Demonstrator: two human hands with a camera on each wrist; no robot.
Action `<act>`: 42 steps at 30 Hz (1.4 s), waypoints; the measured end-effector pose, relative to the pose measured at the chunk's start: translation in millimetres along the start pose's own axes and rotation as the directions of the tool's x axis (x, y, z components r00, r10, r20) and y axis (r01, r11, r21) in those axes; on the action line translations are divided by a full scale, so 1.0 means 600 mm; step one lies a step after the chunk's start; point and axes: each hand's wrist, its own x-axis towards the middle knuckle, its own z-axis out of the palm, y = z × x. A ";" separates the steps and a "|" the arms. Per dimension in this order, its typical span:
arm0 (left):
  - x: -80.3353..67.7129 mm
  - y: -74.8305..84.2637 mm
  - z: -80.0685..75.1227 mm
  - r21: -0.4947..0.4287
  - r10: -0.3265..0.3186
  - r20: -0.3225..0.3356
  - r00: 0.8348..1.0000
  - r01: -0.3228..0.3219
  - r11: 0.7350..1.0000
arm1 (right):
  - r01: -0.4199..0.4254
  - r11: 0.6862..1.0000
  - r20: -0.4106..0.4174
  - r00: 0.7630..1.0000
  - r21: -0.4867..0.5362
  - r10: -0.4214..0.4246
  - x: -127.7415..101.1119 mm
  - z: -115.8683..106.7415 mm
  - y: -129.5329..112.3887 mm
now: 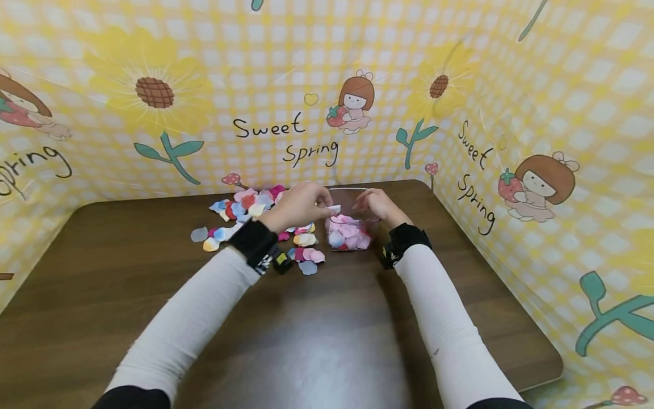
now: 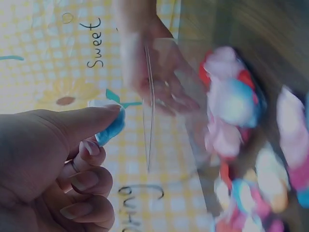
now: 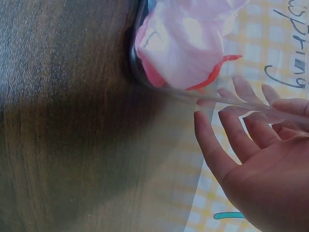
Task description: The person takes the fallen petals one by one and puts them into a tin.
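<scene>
Petals (image 1: 245, 207), many colours, lie loose in a heap on the brown surface (image 1: 327, 341), left of a clear box (image 1: 349, 227). Box stands upright toward the far edge of the surface, partly filled with mostly pink petals, a few blue and red among them.

Left hand (image 1: 298, 205): grip pinched on one petal (image 1: 334, 209), white and blue, between thumb and forefinger. Left wrist view confirms the pinch (image 2: 110, 126); the other fingers (image 2: 89, 181) are curled under. Held petal sits just above the box's near left rim, not yet inside.

Right hand (image 1: 377, 205): at the right side of the box, fingers (image 3: 241, 140) straight and spread, tips against the clear wall. Right wrist view shows the palm open; grip released, nothing held. Whether the thumb touches the box cannot be told.

Stray petals lie just in front of the heap, between the left wrist and the box: one grey-blue (image 1: 308, 267), one pink (image 1: 313, 255), one cream (image 1: 305, 239). Two more, grey (image 1: 199, 234) and yellow (image 1: 211, 245), lie at the heap's left end.

Both forearms in white sleeves (image 1: 194, 318) with black wrist straps (image 1: 254, 241). Yellow checked backdrop (image 1: 102, 142) with sunflowers and "Sweet Spring" lettering stands behind and on both sides of the surface.
</scene>
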 end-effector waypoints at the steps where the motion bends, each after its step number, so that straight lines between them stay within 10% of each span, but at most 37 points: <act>1: 0.010 0.004 0.008 -0.006 0.002 0.007 1.000 -0.001 1.000 | 0.005 1.000 0.003 1.000 -0.013 -0.005 0.000 0.001 0.002; 7: 0.038 0.000 0.044 -0.049 -0.032 0.024 0.999 0.033 0.998 | -0.025 1.000 -0.019 1.000 0.012 0.025 0.001 -0.002 0.005; 15: -0.012 -0.039 0.006 -0.028 -0.053 -0.097 0.994 0.051 0.998 | 0.004 1.000 -0.030 1.000 0.003 -0.003 0.003 -0.002 0.001; 22: -0.071 -0.103 0.010 0.045 -0.111 0.072 0.991 0.108 0.993 | -0.013 1.000 -0.015 1.000 -0.021 0.013 -0.002 -0.007 0.000; 29: -0.100 -0.148 0.049 -0.009 -0.121 0.291 0.949 0.130 0.992 | -0.032 0.999 -0.009 0.999 0.008 0.032 -0.003 -0.001 -0.003; 42: -0.106 -0.148 0.046 -0.060 -0.144 0.311 0.939 0.171 0.984 | -0.029 0.999 -0.003 1.000 0.012 0.030 -0.002 -0.003 -0.002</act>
